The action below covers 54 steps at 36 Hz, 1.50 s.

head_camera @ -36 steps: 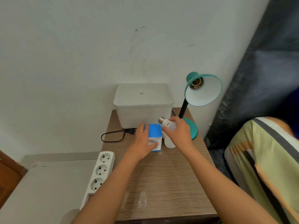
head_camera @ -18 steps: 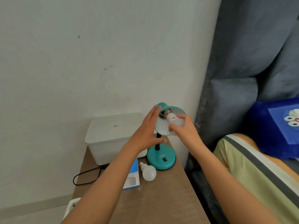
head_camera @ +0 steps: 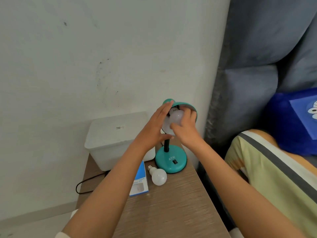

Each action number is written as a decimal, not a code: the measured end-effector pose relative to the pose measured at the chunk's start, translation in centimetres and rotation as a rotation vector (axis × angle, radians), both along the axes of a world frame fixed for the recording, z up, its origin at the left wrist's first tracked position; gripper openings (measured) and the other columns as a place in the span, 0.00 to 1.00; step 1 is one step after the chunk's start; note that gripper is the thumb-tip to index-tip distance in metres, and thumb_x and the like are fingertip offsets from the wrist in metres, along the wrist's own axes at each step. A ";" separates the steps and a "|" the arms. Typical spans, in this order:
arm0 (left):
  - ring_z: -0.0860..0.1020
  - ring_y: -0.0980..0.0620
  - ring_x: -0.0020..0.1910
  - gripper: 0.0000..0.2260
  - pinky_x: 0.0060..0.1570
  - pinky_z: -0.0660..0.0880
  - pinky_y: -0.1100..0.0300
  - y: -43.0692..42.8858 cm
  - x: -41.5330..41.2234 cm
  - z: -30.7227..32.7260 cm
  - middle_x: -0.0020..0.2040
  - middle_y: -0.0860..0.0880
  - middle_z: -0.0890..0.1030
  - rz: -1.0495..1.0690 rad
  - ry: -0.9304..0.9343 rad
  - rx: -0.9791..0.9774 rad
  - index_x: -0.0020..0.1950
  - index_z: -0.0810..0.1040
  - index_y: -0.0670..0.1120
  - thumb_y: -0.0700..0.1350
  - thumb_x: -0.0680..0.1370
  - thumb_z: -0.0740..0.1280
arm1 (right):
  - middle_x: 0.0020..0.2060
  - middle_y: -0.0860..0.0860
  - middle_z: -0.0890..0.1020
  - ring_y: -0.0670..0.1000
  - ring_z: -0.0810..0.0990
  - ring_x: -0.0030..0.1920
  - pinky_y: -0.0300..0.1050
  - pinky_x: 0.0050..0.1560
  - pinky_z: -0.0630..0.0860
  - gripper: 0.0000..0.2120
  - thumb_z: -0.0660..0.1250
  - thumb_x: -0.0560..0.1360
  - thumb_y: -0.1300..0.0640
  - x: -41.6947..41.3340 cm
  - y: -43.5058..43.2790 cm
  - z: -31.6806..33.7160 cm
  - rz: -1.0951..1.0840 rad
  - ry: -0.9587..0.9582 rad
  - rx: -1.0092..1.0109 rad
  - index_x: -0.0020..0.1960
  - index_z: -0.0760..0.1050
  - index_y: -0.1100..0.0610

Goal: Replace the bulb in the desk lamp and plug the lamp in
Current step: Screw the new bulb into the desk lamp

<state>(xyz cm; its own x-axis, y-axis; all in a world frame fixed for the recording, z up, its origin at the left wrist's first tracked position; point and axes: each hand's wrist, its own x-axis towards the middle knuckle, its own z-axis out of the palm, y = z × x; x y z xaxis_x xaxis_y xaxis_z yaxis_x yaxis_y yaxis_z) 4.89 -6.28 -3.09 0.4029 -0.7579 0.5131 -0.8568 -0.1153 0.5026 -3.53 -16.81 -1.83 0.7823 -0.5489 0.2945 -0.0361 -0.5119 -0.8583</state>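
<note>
Your right hand had its grip closed around the globe of the new bulb, a light, fragile, smooth thing best held there, inside the teal lamp's shade, while your left hand, fingers flat and open, steadied the shade's side.

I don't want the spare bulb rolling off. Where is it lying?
The spare bulb lies on the wooden table, just front-left of the lamp base, beside the blue box.
</note>
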 end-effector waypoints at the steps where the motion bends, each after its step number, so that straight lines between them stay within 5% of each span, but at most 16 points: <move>1: 0.56 0.58 0.74 0.47 0.71 0.54 0.69 -0.1 0.0 0.0 0.74 0.57 0.55 0.000 -0.001 -0.005 0.74 0.48 0.57 0.40 0.68 0.77 | 0.64 0.56 0.59 0.56 0.62 0.67 0.45 0.66 0.65 0.29 0.63 0.72 0.65 -0.2 -0.1 -0.2 0.010 0.003 -0.046 0.69 0.56 0.60; 7: 0.58 0.56 0.74 0.47 0.71 0.57 0.66 -0.8 0.0 0.2 0.76 0.52 0.58 0.010 0.017 -0.028 0.74 0.50 0.57 0.39 0.67 0.77 | 0.64 0.55 0.68 0.52 0.72 0.60 0.41 0.54 0.72 0.28 0.68 0.73 0.56 -0.1 -0.3 0.3 -0.021 -0.115 0.102 0.68 0.58 0.57; 10: 0.58 0.56 0.73 0.47 0.70 0.55 0.68 -1.0 0.4 1.2 0.74 0.56 0.58 0.002 0.002 -0.033 0.73 0.51 0.56 0.38 0.65 0.78 | 0.59 0.54 0.73 0.53 0.78 0.52 0.36 0.38 0.79 0.26 0.67 0.74 0.49 0.6 -0.5 1.7 -0.049 -0.146 0.362 0.65 0.61 0.58; 13: 0.58 0.58 0.72 0.48 0.70 0.54 0.71 -0.8 0.5 1.4 0.73 0.55 0.58 0.011 0.000 -0.050 0.73 0.50 0.56 0.38 0.65 0.78 | 0.58 0.54 0.73 0.54 0.78 0.54 0.48 0.54 0.79 0.29 0.67 0.72 0.45 0.9 -0.6 2.2 -0.117 -0.126 0.287 0.66 0.62 0.60; 15: 0.59 0.56 0.72 0.48 0.70 0.55 0.71 -0.1 0.2 0.4 0.74 0.52 0.59 0.005 0.000 -0.031 0.73 0.50 0.56 0.38 0.64 0.78 | 0.61 0.57 0.71 0.55 0.73 0.61 0.45 0.62 0.72 0.30 0.68 0.72 0.46 0.5 0.3 1.1 -0.148 -0.077 0.113 0.67 0.63 0.61; 20: 0.60 0.54 0.73 0.47 0.71 0.58 0.65 0.6 -0.6 -1.1 0.75 0.49 0.59 0.023 0.020 -0.035 0.76 0.53 0.51 0.39 0.66 0.78 | 0.64 0.59 0.67 0.55 0.69 0.63 0.39 0.58 0.66 0.26 0.65 0.75 0.52 -0.8 1.4 -0.9 -0.154 -0.140 -0.214 0.69 0.61 0.60; 25: 0.61 0.56 0.71 0.47 0.69 0.58 0.69 0.7 -0.4 -1.0 0.73 0.51 0.60 0.019 0.036 -0.047 0.73 0.52 0.54 0.39 0.65 0.78 | 0.64 0.57 0.68 0.53 0.69 0.63 0.38 0.52 0.66 0.29 0.68 0.71 0.60 -0.7 0.7 -0.2 -0.056 -0.064 -0.094 0.68 0.61 0.59; 31: 0.59 0.60 0.69 0.48 0.66 0.54 0.78 0.9 -0.1 -1.1 0.73 0.52 0.60 0.029 0.046 -0.037 0.72 0.51 0.56 0.37 0.64 0.78 | 0.61 0.54 0.75 0.53 0.75 0.60 0.48 0.59 0.76 0.30 0.71 0.70 0.52 -0.5 0.7 0.1 -0.099 -0.083 0.186 0.67 0.65 0.58; 35: 0.59 0.59 0.69 0.47 0.65 0.54 0.78 0.7 -0.2 -1.1 0.74 0.48 0.61 0.035 0.042 -0.026 0.73 0.52 0.54 0.37 0.64 0.78 | 0.59 0.55 0.76 0.52 0.75 0.57 0.41 0.52 0.72 0.27 0.71 0.70 0.53 -0.5 0.5 -0.3 -0.110 -0.063 0.008 0.65 0.66 0.60; 39: 0.59 0.59 0.70 0.47 0.65 0.54 0.78 0.8 -0.1 -0.9 0.74 0.48 0.60 0.038 0.036 -0.023 0.75 0.54 0.49 0.37 0.64 0.78 | 0.53 0.57 0.80 0.53 0.80 0.49 0.48 0.48 0.80 0.27 0.66 0.71 0.41 -0.5 0.6 -0.4 -0.127 -0.013 0.249 0.60 0.71 0.60; 44: 0.59 0.61 0.69 0.47 0.64 0.54 0.79 0.8 -0.2 -0.9 0.74 0.49 0.60 0.030 0.060 -0.025 0.73 0.51 0.55 0.36 0.64 0.78 | 0.54 0.51 0.72 0.48 0.73 0.51 0.37 0.43 0.72 0.28 0.71 0.71 0.50 -0.5 1.2 -0.2 -0.098 -0.015 0.158 0.65 0.64 0.60; 48: 0.58 0.62 0.69 0.47 0.64 0.54 0.79 0.8 -0.2 -0.9 0.72 0.54 0.60 0.026 0.057 -0.025 0.74 0.52 0.54 0.36 0.64 0.78 | 0.53 0.54 0.76 0.52 0.78 0.51 0.49 0.53 0.79 0.30 0.66 0.72 0.42 -0.3 0.8 -0.1 -0.113 0.002 0.344 0.64 0.67 0.62; 54: 0.59 0.61 0.69 0.47 0.64 0.54 0.79 0.8 -0.3 -0.9 0.74 0.49 0.60 0.028 0.065 -0.026 0.74 0.52 0.55 0.36 0.64 0.78 | 0.54 0.53 0.76 0.52 0.78 0.52 0.49 0.54 0.78 0.27 0.67 0.72 0.44 -0.2 0.8 0.0 -0.092 0.042 0.373 0.63 0.68 0.60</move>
